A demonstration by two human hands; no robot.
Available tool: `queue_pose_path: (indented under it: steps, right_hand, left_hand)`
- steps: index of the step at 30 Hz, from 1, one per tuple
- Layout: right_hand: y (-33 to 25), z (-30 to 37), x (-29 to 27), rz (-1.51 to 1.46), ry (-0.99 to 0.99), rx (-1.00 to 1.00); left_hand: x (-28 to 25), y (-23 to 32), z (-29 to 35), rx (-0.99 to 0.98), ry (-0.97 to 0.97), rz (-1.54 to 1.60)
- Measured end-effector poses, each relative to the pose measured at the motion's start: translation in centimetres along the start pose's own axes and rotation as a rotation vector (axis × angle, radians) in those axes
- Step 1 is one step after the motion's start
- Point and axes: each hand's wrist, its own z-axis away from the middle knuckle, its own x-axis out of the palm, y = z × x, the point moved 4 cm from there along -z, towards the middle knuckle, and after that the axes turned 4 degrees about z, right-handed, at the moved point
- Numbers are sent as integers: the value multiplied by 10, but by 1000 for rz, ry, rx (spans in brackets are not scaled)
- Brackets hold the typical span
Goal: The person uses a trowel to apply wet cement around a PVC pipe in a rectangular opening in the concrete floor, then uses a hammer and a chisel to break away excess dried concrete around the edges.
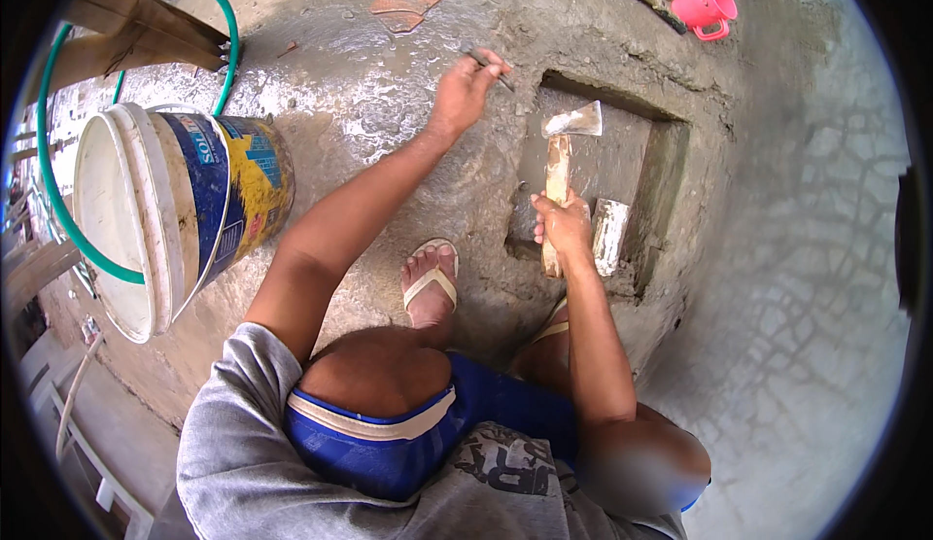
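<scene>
My left hand is closed around a short dark metal chisel, its lower end sticking out past the fingers beside the pit's upper left corner. Wrapped round a wooden handle, my right hand holds a hatchet with a worn metal head pointing away from me. The hatchet is over a shallow rectangular pit with rough, wet cement edges. Next to my right hand, a whitish, cement-smeared rectangular piece lies in the pit; its kind is unclear.
To the left, a large paint bucket is tipped on its side, a green hose curving around it. Broken reddish tile pieces lie ahead. A pink mug is at the far right. My sandalled foot stands left of the pit.
</scene>
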Motion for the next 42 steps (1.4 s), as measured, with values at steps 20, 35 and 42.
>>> queue_pose_path:
  steps: [20, 35, 42]
  right_hand:
    - [-16, 17, 18, 64, -83, -82]
    - [-111, 62, 7, -12, -10, -357]
    - [-118, 67, 2, -72, -13, -416]
  left_hand:
    - [-7, 31, 54, -48, -366, -338]
    - [-3, 40, 43, 97, -486, -507]
    - [4, 36, 45, 66, -529, -516]
